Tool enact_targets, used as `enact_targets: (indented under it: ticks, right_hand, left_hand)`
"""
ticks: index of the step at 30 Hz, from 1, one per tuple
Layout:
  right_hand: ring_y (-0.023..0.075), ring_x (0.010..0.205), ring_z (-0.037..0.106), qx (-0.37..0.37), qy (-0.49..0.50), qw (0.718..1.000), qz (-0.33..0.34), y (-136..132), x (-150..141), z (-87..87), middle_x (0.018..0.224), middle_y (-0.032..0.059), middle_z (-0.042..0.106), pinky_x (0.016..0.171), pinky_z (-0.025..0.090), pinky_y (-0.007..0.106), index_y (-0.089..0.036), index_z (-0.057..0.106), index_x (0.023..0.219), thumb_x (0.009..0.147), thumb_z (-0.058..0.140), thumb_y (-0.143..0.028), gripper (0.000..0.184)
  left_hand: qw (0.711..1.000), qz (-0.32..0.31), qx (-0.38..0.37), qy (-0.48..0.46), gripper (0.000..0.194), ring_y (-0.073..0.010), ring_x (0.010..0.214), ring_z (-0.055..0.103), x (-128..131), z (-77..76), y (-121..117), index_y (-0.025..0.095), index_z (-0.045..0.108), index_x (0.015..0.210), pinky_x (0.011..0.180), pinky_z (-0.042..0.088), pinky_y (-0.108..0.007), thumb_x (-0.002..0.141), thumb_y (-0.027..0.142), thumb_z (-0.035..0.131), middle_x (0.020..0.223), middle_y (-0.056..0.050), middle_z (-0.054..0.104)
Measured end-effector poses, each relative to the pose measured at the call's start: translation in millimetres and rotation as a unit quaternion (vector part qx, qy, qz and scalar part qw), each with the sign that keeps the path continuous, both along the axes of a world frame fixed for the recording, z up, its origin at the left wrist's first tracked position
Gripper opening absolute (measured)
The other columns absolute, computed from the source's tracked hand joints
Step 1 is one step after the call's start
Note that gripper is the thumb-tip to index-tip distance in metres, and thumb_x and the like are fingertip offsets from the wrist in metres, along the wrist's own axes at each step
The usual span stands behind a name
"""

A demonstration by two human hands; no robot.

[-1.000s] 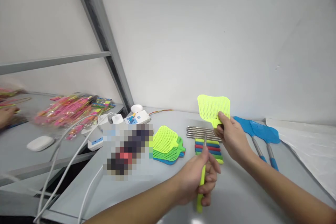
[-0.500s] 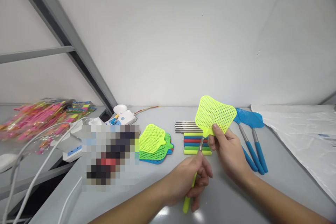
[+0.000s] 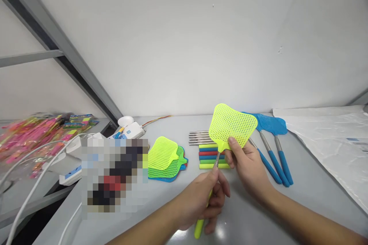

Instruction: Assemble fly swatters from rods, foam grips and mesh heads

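Note:
My left hand (image 3: 205, 197) is closed around the yellow handle (image 3: 200, 225) of a fly swatter, its thin metal rod (image 3: 217, 159) rising between my fingers. My right hand (image 3: 247, 164) pinches the neck of the yellow mesh swatter head (image 3: 232, 125), held tilted above the table. The rod's tip meets the head's neck just in front of my right thumb. Behind my hands lie a row of metal rods with coloured grips (image 3: 211, 157) and a stack of loose mesh heads (image 3: 165, 157) in yellow, green and blue.
Two blue swatters (image 3: 274, 149) lie to the right on the grey table (image 3: 258, 214). A white plastic sheet (image 3: 333, 138) covers the far right. White power strips and cables (image 3: 71, 157) and pink packets (image 3: 31, 130) sit at the left. A grey metal frame (image 3: 66, 57) slants overhead.
The view has swung right and down a little. My two hands have come closer together, and the yellow head now tilts with its neck meeting the rod's tip.

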State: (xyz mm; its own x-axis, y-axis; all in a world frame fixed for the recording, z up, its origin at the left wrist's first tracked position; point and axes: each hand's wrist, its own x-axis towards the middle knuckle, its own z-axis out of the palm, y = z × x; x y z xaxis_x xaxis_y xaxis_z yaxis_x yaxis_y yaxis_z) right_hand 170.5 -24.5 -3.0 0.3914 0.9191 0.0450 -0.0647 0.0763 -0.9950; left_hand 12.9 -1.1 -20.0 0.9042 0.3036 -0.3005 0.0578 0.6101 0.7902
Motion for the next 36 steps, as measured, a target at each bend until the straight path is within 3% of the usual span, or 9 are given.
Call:
enact_targets:
  ticks: [7, 12, 15, 21, 25, 28, 31, 36]
  right_hand:
    - [0.0102, 0.049, 0.027, 0.002, 0.046, 0.998, 0.037, -3.3, -3.9, -7.1, 0.051, -0.0067, 0.033, 0.047, 0.023, 0.026, -0.022, 0.039, 0.064, 0.088, 0.058, -0.051, 0.042]
    - [0.0097, 0.050, 0.023, 0.016, 0.065, 0.996, 0.062, -6.2, -5.7, -3.6, 0.055, -0.0066, 0.030, 0.047, 0.019, 0.027, -0.022, 0.038, 0.066, 0.088, 0.060, -0.046, 0.040]
    - [0.0098, 0.050, 0.022, 0.014, 0.061, 0.996, 0.059, -6.6, -6.8, -0.2, 0.055, -0.0064, 0.029, 0.047, 0.019, 0.027, -0.022, 0.039, 0.065, 0.088, 0.059, -0.046, 0.040]
    - [0.0108, 0.049, 0.024, 0.010, 0.013, 1.000, 0.012, -10.3, -11.8, 10.1, 0.054, -0.0051, 0.030, 0.045, 0.020, 0.027, -0.023, 0.038, 0.060, 0.085, 0.063, -0.047, 0.043]
    - [0.0108, 0.046, 0.027, 0.011, -0.009, 1.000, 0.011, -10.6, -8.7, 13.9, 0.051, -0.0048, 0.033, 0.045, 0.027, 0.027, -0.023, 0.039, 0.056, 0.085, 0.063, -0.047, 0.044]
    - [0.0119, 0.047, 0.036, 0.012, -0.030, 0.998, 0.050, -8.2, -1.3, 17.4, 0.050, -0.0044, 0.039, 0.051, 0.038, 0.027, -0.023, 0.048, 0.059, 0.086, 0.062, -0.046, 0.038]
    - [0.0150, 0.060, 0.052, 0.015, -0.051, 0.990, 0.129, -5.9, 4.6, 22.8, 0.063, -0.0012, 0.055, 0.062, 0.046, 0.028, -0.022, 0.060, 0.073, 0.084, 0.066, -0.043, 0.024]
    - [0.0141, 0.064, 0.056, 0.023, -0.031, 0.972, 0.230, -5.6, 3.0, 22.4, 0.065, 0.0001, 0.059, 0.066, 0.047, 0.027, -0.019, 0.059, 0.067, 0.091, 0.057, -0.039, 0.031]
  left_hand:
    - [1.000, 0.006, -0.016, 0.014, 0.055, -0.0031, 0.035, 0.015, -4.1, -3.1, -2.1, 0.021, 0.046, 0.083, 0.033, 0.021, -0.015, 0.090, 0.072, 0.028, 0.054, 0.010, 0.030]
    - [1.000, 0.010, -0.004, 0.016, 0.051, -0.0038, 0.036, 0.014, -7.7, 3.6, -2.7, 0.022, 0.043, 0.080, 0.032, 0.019, -0.015, 0.092, 0.069, 0.028, 0.053, 0.011, 0.028]
    - [1.000, 0.006, 0.019, 0.024, 0.049, -0.0043, 0.036, 0.014, -9.4, 9.6, -1.2, 0.021, 0.043, 0.079, 0.032, 0.019, -0.015, 0.094, 0.066, 0.029, 0.052, 0.010, 0.026]
    - [0.984, 0.052, 0.137, 0.097, 0.048, -0.0055, 0.039, 0.028, -8.9, 16.3, 0.6, 0.020, 0.042, 0.073, 0.034, 0.023, -0.017, 0.095, 0.062, 0.035, 0.052, 0.008, 0.034]
    - [0.985, 0.042, 0.127, 0.106, 0.046, -0.0052, 0.038, 0.025, -8.9, 19.2, 1.2, 0.020, 0.041, 0.074, 0.035, 0.024, -0.017, 0.096, 0.060, 0.034, 0.052, 0.009, 0.032]
    - [0.989, 0.038, 0.116, 0.089, 0.044, -0.0051, 0.039, 0.022, -10.8, 20.2, 3.7, 0.021, 0.041, 0.077, 0.035, 0.024, -0.016, 0.095, 0.060, 0.035, 0.053, 0.010, 0.030]
    - [0.992, 0.024, 0.107, 0.061, 0.041, -0.0041, 0.040, 0.022, -13.9, 19.3, 5.9, 0.021, 0.043, 0.083, 0.036, 0.024, -0.015, 0.095, 0.060, 0.036, 0.056, 0.010, 0.032]
    - [0.992, 0.051, 0.112, 0.023, 0.039, -0.0017, 0.033, 0.026, -14.0, 13.2, 5.5, 0.022, 0.045, 0.094, 0.034, 0.033, -0.015, 0.098, 0.058, 0.029, 0.065, 0.008, 0.044]
